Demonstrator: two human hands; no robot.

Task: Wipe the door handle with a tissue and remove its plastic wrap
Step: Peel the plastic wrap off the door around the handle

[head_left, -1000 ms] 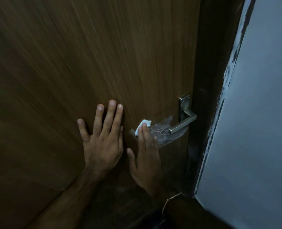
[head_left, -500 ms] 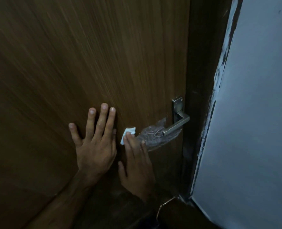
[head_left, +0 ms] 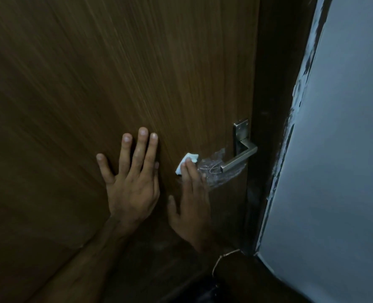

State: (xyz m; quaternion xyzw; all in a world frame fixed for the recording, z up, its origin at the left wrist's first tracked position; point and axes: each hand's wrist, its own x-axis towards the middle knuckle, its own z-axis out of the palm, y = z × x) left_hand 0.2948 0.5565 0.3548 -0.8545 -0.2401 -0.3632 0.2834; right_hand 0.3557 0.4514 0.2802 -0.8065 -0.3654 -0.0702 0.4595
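Note:
A square metal door handle sits on the right side of a dark brown wooden door. Crumpled clear plastic wrap hangs loose around the lever's free end and below it. My left hand lies flat on the door, fingers spread, left of the handle. My right hand presses a small white tissue against the door under its fingertips, just left of the wrap. The lever's bare end pokes out of the plastic.
A dark door frame runs down beside the handle. To the right stands a pale grey wall with chipped paint along its edge. A thin string hangs near my right wrist.
My right hand and the tissue shifted slightly left and then back toward the wrap. The left hand has stayed flat on the door. The view has drifted a little.

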